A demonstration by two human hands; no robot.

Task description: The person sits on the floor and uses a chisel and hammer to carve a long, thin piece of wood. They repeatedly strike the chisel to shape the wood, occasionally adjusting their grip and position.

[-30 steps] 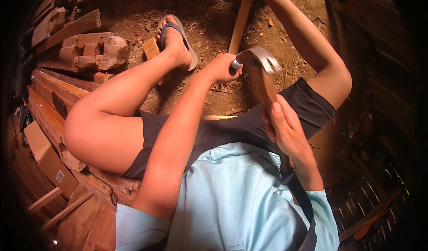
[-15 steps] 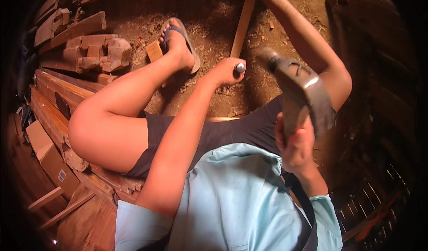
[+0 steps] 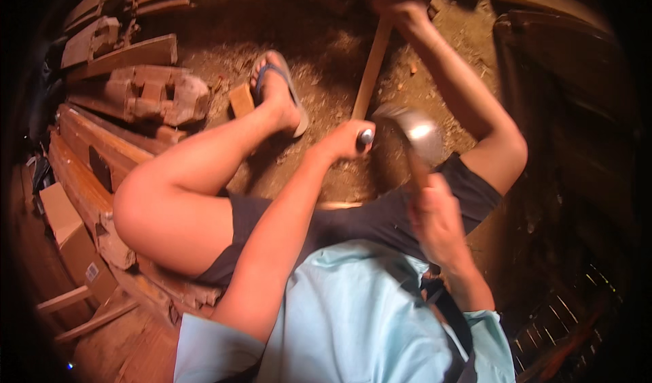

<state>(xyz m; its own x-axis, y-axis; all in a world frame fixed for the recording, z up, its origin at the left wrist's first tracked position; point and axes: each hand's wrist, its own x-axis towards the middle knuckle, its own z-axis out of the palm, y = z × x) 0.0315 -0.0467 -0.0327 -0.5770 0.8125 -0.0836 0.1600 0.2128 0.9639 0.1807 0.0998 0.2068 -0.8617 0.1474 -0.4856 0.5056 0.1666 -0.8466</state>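
My left hand is closed round an upright chisel; only its round metal top shows and its blade is hidden under the fist. My right hand grips the handle of a hammer, whose metal head is smeared by motion just right of the chisel's top. A narrow wooden strip runs from behind my left fist to my right foot at the far edge, where the foot appears to rest on it. A pale bit of wood shows at my shorts' edge.
Stacked carved timbers line the left side, with a cardboard box nearer. A small wood block lies beside my left foot in its flip-flop. Wood shavings cover the dirt floor. Dark boards stand on the right.
The hammer has swung down and left, toward the chisel's top. My left hand keeps its hold on the chisel. The whole view has shifted slightly.
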